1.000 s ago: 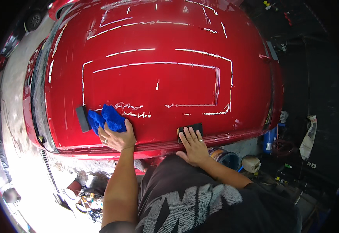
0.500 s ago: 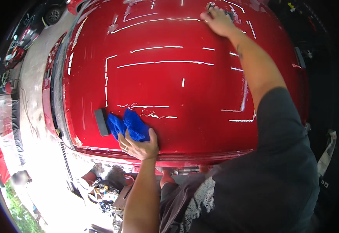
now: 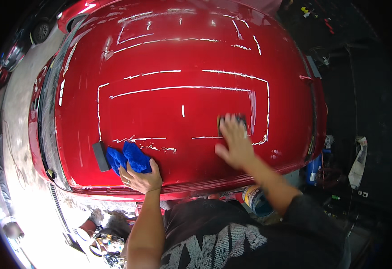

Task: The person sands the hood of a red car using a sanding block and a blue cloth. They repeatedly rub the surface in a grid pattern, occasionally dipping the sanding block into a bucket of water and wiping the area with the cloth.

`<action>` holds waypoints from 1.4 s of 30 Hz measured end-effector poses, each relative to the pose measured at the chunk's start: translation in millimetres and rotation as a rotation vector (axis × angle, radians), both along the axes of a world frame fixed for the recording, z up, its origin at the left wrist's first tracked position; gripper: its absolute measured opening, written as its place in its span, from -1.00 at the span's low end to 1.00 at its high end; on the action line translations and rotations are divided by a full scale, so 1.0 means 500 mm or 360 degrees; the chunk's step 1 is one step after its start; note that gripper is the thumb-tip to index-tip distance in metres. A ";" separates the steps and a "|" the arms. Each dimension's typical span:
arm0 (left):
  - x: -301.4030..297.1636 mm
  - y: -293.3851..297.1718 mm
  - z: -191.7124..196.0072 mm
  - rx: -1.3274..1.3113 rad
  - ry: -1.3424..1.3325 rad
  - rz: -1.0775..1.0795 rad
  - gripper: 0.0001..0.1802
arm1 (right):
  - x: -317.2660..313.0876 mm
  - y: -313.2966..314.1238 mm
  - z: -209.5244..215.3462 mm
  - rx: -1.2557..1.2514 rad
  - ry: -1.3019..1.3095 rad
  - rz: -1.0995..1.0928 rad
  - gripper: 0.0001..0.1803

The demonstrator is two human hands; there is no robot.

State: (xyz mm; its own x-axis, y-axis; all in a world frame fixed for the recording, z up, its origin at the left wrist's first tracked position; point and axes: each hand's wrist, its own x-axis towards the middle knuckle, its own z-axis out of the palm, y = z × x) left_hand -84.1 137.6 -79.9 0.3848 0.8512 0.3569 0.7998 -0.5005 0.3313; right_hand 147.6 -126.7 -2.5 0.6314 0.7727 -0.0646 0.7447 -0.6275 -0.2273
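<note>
From my end of the feed: right hand [image 3: 237,141] has come back from the far right corner of the red car panel [image 3: 151,116], where it reached half a second ago, and is now on the right half, nearer the near edge. Black pad [image 3: 240,118] under it, against the paint; fingers laid out long over the pad, thumb spread clear, no curl that I can make out through the blur. My reading: long strokes, near to far and back, with the right half being worked. Left hand [image 3: 142,179] has kept its place by the near edge, left of centre, fingers and thumb closed about the near end of a bunched blue cloth [image 3: 136,158]. Dark grey block [image 3: 100,157] also unmoved, lying just left of the cloth toward the near left corner. Cloth and block cover that patch, so I judge a stroke there would meet them. Reflected strip lights break up across the paint; I can't tell finish from glare. Right forearm hides part of the near edge. Beyond that edge, low down: an open bucket [image 3: 258,199], then a blue cylinder [image 3: 313,169] off the near right corner, a pale hanging strip [image 3: 358,163] farther right. Dark car [image 3: 14,56] past the left edge, well apart.
</note>
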 end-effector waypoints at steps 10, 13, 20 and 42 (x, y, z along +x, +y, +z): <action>0.009 0.007 -0.014 0.0039 -0.0072 -0.0128 -0.03 | 0.768 0.274 -0.047 0.0164 -0.0333 -0.0279 -0.03; -0.017 0.020 -0.011 0.0133 -0.0054 -0.0092 -0.04 | 0.538 0.274 -0.056 0.0102 -0.0370 -0.0265 0.02; 0.021 -0.003 -0.001 -0.0046 -0.0030 0.0072 -0.02 | -0.221 -0.184 -0.030 -0.0266 0.0180 -0.0051 0.10; -0.022 0.018 -0.031 0.0170 -0.0012 -0.0003 -0.03 | 0.462 0.117 -0.051 -0.0025 -0.0364 -0.0276 0.14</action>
